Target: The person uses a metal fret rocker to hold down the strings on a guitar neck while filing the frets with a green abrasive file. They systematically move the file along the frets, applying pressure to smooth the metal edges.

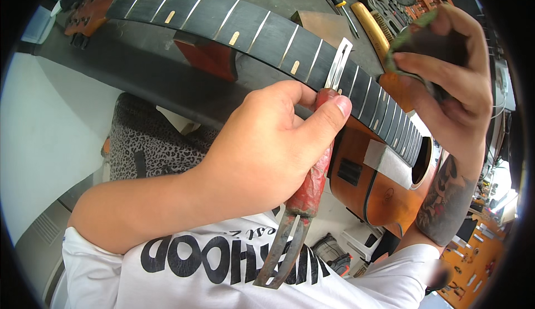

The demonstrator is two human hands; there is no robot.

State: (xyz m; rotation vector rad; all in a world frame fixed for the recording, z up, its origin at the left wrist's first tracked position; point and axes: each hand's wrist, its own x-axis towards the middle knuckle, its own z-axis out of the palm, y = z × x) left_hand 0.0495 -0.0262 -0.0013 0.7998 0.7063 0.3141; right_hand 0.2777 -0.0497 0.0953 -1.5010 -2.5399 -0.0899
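The light is bright and mostly even over the middle, falling clearly on the bare left hand (267, 141) and the long tool with a red wrapped handle and flat metal ends (315, 180), whose upper end gleams almost white; the thin silver metal frets (287, 47) shine against the matt black wooden fingerboard (251, 25); shade gathers under the neck, and a soft grey shadow crosses the smooth white panel (61, 141) at left; glare burns out to white at the right rim; the dark, green-edged flexible sheet (415, 35) in the bare right hand (468, 94) looks soft in detail; straight edges bow strongly, distant clutter at lower right blurs, and the corners fall to black.
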